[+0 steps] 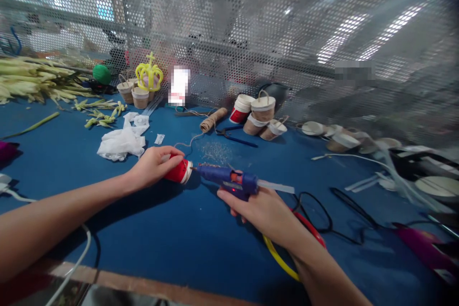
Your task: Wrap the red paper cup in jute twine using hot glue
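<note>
My left hand [155, 165] is closed around a small red paper cup [175, 172] lying on its side, its white rim turned to the right. Thin twine [191, 143] runs from near the cup back to a roll of twine [213, 120]. In my right hand [256, 208] is a blue hot glue gun [229, 179], a small red light lit on its body and a clear glue stick [276, 186] out of its back. The gun's nozzle points left, at or very near the cup's rim; whether they touch I cannot tell.
Pliers [238, 138] lie behind the gun. Twine-wrapped cups [263, 109] and a red cup stack [241, 109] stand against the perforated metal screen [229, 9]. Crumpled white tissue [122, 143] sits left. Black cable [322, 215] and a yellow-red handle [279, 258] lie by my right forearm.
</note>
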Tool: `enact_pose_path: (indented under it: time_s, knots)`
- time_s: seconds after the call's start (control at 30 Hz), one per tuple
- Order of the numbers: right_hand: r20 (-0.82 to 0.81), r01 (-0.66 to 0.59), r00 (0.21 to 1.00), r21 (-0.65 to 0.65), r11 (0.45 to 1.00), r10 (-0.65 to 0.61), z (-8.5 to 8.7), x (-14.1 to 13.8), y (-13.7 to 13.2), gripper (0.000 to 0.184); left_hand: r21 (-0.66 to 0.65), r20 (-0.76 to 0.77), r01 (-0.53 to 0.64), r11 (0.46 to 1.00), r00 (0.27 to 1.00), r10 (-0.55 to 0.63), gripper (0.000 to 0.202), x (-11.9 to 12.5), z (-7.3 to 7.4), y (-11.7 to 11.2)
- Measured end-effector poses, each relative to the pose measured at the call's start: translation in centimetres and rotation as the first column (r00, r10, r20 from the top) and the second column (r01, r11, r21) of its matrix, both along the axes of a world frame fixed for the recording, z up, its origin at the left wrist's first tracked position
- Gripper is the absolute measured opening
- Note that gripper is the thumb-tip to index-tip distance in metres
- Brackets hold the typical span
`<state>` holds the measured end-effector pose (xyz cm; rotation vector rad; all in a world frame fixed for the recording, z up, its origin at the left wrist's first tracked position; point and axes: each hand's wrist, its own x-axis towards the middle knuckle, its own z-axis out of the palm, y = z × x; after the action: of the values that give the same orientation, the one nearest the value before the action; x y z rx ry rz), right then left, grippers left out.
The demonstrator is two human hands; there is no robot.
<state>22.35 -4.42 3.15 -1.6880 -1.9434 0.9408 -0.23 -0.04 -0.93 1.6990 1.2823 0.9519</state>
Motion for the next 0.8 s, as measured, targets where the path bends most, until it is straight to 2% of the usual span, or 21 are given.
enact_pose_path:
  time_s: [0.27,0.5,0.8]
  knots:
    - [-0.030,-0.077,0.996,0.117,0.990,0.081,0.36,-0.33,-0.17,0.017,-0.003,0.013,0.000,1.000,1.000,0.000,0.032,-0.05,0.07,0.04]
    - [0.092,-0.143,0.988,0.251,0.957,0.124,-0.08,-0.03,-0.11,0.022,-0.006,0.024,0.001,1.000,1.000,-0.001,0.032,-0.02,-0.04,0.04]
    - [0.158,-0.162,0.980,0.260,0.952,0.123,0.26,-0.17,-0.14,0.019,0.012,-0.022,0.001,1.000,1.000,0.000,0.034,0.05,0.27,-0.17]
